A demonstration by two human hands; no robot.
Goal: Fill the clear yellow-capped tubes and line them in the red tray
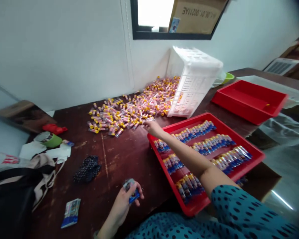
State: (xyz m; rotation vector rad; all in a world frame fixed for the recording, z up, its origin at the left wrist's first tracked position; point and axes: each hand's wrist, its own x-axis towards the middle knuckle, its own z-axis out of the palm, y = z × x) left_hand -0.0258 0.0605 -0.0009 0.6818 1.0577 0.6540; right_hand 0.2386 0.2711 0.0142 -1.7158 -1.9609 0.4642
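Note:
My left hand (126,200) is closed around a small stack of printed plastic packets (131,191), blue at one end, just above the table. My right arm stretches across a red tray (206,116), and my right hand (153,128) is at the near edge of a heap of small pink-labelled tubes with yellow caps (129,114). Its fingers are bent together by the tubes; whether one is between them is too small to tell. In the tray, wrapped tubes (213,144) lie in rows. Another stack of flat packets (71,212) lies at the table's lower left.
A white plastic basket (195,79) is tipped on its side behind the tray, tubes at its mouth. A second red tray (249,99) stands at the right. Dark patterned cloth (87,169), a green tape roll (49,139) and a black bag (12,205) are on the left.

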